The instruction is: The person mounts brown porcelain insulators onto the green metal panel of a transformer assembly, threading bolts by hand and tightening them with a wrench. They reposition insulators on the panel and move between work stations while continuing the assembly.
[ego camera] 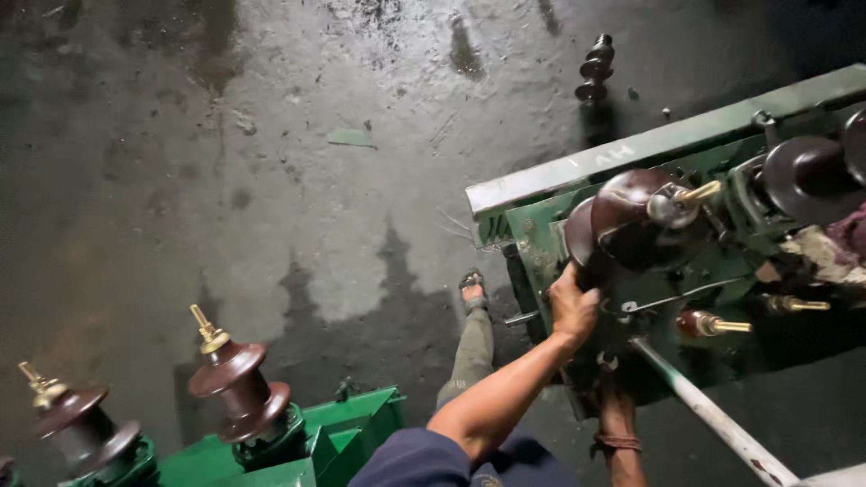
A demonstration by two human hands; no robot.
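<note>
The wet concrete floor [271,180] fills most of the view, dark and shiny, so it looks slippery to stand on.

At 3 o'clock sits the big green metal cover [577,171]. It is tipped up on its edge and looks very heavy and stiff. It will not bend. A firm grip on its thick rim or frame looks like the safe place to hold it.

On that cover sits a large brown insulator [631,225] with a brass stud [699,191] on top. It looks like glazed pottery: hard, smooth, slick, and easy to chip or crack if knocked. The wide base is a better spot to hold than the thin stud. More brown insulators [812,176] sit farther toward 3 o'clock.

At 7 o'clock another green cover [352,424] carries two more brown insulators [239,383].

A grey pipe [713,415] slants down toward 5 o'clock. It looks stiff and hard.

The left hand [573,307], near the middle, is pressed against the bottom of the large brown insulator, fingers curled on it.

The right hand [606,383] is lower, near 5 o'clock, tucked in shadow under the cover. I cannot tell if its fingers are apart or together.

A foot in a sandal [473,290] stands on the floor just beside the cover's edge.

A small loose insulator [595,68] lies on the floor at 1 o'clock.
</note>
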